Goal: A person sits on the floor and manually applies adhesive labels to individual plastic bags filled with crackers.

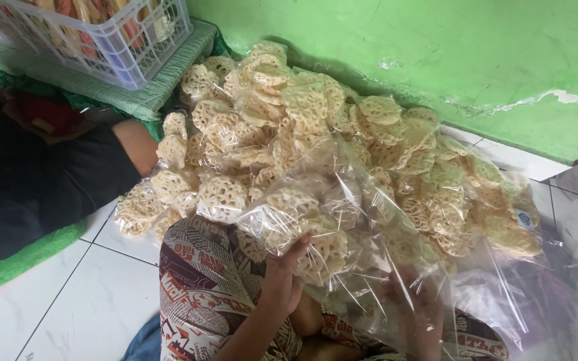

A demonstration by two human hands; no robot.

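My left hand grips the lower edge of a clear plastic bag that holds several pale lattice-shaped crackers. My right hand shows only dimly through the plastic at the bag's right side, pressed against it. The bag rests over my lap, which is covered by patterned cloth. Behind it lies a heap of more packed cracker bags on the floor against the green wall.
Another person in dark clothing lies at the left on a green mat. A white plastic crate stands on a green cushion at the top left. White floor tiles lie at the lower left.
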